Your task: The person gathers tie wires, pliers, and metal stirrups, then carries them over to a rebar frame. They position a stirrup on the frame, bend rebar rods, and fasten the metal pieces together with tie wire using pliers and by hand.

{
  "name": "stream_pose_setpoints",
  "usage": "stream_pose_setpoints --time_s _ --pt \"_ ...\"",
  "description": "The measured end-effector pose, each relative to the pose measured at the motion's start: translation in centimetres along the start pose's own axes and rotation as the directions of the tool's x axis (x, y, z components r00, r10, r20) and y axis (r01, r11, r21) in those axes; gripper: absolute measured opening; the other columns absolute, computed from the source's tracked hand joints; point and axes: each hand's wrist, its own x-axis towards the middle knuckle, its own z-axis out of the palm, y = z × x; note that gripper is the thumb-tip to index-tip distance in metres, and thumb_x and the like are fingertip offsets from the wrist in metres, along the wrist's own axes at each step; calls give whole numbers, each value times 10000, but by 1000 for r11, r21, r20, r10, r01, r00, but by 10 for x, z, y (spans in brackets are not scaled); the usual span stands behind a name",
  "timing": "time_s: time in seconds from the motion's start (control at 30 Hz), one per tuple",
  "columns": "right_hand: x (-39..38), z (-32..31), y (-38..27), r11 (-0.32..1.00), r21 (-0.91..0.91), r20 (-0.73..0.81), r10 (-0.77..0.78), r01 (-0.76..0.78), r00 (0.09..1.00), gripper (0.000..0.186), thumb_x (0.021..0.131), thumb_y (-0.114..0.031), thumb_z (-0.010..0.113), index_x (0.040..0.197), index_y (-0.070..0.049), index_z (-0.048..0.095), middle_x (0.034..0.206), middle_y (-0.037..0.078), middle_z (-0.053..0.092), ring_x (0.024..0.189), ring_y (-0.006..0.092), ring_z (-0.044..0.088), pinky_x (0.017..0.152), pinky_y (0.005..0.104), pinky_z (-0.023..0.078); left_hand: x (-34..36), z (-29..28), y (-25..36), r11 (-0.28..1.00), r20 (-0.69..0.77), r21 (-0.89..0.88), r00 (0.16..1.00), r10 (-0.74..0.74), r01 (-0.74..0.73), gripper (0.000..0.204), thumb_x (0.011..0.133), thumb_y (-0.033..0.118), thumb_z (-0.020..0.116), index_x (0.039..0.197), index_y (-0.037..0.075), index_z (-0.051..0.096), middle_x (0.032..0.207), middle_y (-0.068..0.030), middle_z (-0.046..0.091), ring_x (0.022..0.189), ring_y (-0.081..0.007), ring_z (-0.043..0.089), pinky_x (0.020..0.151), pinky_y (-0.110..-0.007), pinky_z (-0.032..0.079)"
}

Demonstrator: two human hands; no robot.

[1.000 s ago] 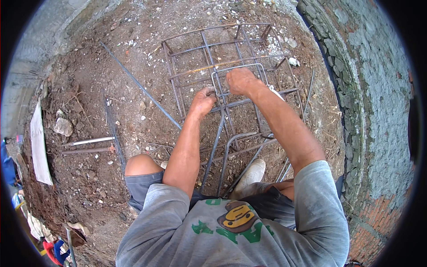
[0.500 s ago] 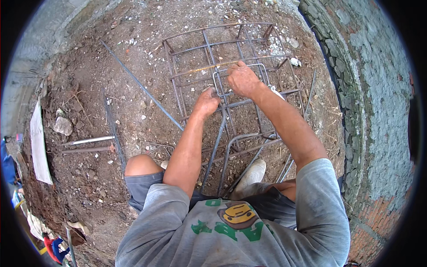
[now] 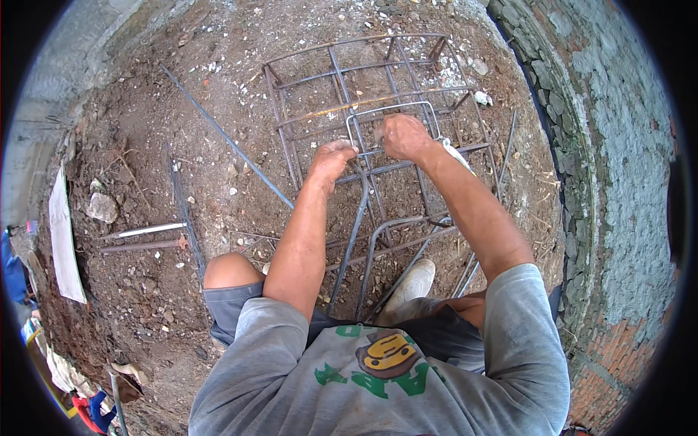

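A cage of rusty reinforcing bars (image 3: 337, 67) lies on the dirt before me. Within it sits a light grey square stirrup (image 3: 389, 109) of bent rod. My left hand (image 3: 333, 160) is closed, thumb and finger pinching the stirrup's lower left corner beside an upright bar. Inside the stirrup's outline, my right hand (image 3: 407, 136) makes a fist, its knuckles upward. A small blur shows at its left side, and what it grips is hidden. Next to my right wrist, a white strip (image 3: 454, 152) hangs at the cage.
Bent bars (image 3: 361, 211) reach from the cage toward my lap, close to my white boot (image 3: 416, 282). A long loose rod (image 3: 225, 134) lies left of the cage. Farther left are a pale board (image 3: 65, 236) and a stone (image 3: 102, 208). A rough wall (image 3: 629, 160) rises at right.
My right hand has come down toward me and slightly right, away from the stirrup's top edge. The left hand has shifted a little left and stays at the stirrup's corner.
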Motion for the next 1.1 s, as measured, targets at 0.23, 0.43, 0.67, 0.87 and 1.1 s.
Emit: stream_pose_setpoints --time_s 0.23,0.43,0.67,0.87,1.1 --pt "20 -10 -27 952 -163 254 294 -259 921 259 789 -157 601 1027 -95 683 1103 114 651 1039 260 623 838 351 517 8 -1 -9 998 -4 -19 998 58 -58 263 815 155 659 1047 33 652 929 -42 661 880 -156 591 838 -299 409" --pt "28 -2 -26 942 -166 275 328 -291 904 284 814 -171 585 1076 -96 667 1128 102 644 1055 245 618 854 349 509 3 1 -4 994 53 -107 999 10 -4 336 833 123 631 1131 -24 583 974 -76 668 910 -171 635 741 -296 465" --pt "45 21 -25 964 -74 309 265 -255 913 275 795 -140 557 1027 -60 681 1124 140 635 1068 267 603 883 363 490 3 -12 -10 983 42 -178 998 47 -39 365 836 117 622 1155 -45 550 1020 -110 660 901 -182 639 807 -294 484" --pt "64 63 15 967 -193 339 -95 168 936 272 728 -165 530 892 -40 708 1020 166 654 958 303 629 815 373 503 1 1 1 991 33 -137 999 1 4 345 849 184 624 1141 6 571 985 -74 655 914 -156 613 792 -299 465" --pt "53 47 23 979 99 342 -204 180 917 234 686 -186 540 814 -84 708 933 164 667 848 318 640 754 389 506 2 -4 -5 992 53 -126 998 21 -14 291 872 239 605 1101 59 591 947 -45 639 897 -158 595 803 -323 467"
